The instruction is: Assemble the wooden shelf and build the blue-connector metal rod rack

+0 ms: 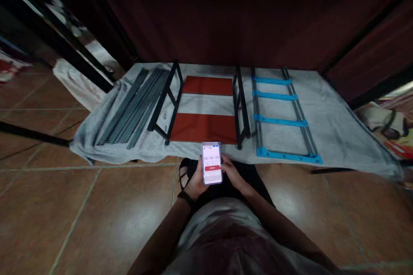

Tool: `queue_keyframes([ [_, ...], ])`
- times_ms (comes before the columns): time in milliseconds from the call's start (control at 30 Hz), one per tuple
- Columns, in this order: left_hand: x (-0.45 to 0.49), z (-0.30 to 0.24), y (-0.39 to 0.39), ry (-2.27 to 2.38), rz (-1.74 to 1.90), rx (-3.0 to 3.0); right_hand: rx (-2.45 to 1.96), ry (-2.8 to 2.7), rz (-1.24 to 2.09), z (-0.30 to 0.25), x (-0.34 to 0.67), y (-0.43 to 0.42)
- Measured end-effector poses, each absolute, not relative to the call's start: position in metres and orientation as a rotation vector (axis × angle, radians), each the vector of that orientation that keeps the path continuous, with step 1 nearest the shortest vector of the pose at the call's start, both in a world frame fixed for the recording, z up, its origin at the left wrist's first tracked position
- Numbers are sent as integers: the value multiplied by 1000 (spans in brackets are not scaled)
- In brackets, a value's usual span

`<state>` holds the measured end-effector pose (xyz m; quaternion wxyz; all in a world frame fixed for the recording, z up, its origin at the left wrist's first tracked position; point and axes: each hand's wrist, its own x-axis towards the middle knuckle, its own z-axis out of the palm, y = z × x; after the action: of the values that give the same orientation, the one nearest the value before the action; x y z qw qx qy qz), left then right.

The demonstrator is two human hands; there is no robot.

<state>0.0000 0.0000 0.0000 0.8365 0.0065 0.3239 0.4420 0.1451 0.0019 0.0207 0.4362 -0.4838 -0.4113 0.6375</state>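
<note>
A lit phone (212, 176) is held upright above my lap, its screen showing a row of zeros like a timer and a red button. My left hand (196, 182) is closed around its left edge. On the other side, my right hand (232, 174) is closed at the phone's right edge, a digit touching the screen by the red button. Just beyond the phone stands a black metal frame (242, 105) with two red panels (203, 128). Right of it lies a ladder-like piece with grey rails and blue crossbars (280, 120).
Several grey tubes (138, 107) lie side by side at the left of the low surface, which is covered by a grey cloth (335, 124). A dark red panel (219, 17) rises behind it. Black bars (35, 133) run at the left, over the tiled floor (129, 219).
</note>
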Motion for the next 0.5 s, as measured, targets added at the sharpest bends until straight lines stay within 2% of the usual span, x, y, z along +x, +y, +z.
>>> queue_keyframes([
  [500, 1, 7, 2, 638, 897, 36, -1201, -1033, 1625, 6, 149, 3],
])
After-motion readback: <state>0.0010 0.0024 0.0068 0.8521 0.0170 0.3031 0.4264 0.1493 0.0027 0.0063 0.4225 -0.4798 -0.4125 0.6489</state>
